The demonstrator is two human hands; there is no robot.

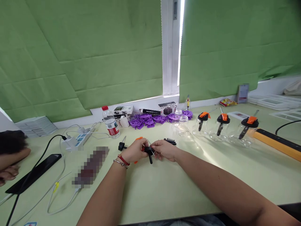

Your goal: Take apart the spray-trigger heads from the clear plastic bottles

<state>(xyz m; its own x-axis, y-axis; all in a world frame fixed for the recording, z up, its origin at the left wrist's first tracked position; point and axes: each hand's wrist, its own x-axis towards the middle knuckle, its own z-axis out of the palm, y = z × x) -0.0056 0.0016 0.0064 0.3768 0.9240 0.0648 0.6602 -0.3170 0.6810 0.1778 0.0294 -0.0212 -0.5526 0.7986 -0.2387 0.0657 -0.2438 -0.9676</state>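
Between both hands, just above the table, is a black lid with a black stem pointing down towards me. My left hand, with a red band and a metal bracelet at the wrist, has its thumb and fingers closed on the lid's left side. From the other side, my right hand pinches the lid's right edge; its fingertips are partly hidden. Orange parts show behind and below my left hand. Left of it lies another black piece with a pale rod. Behind my right hand is a black bristled brush head.
Several clear jars stand at the right, some with black-and-orange lids. Purple plastic parts and a water bottle line the back. Cables and a tablet lie left, near another person's arm. An orange-black bar lies right.
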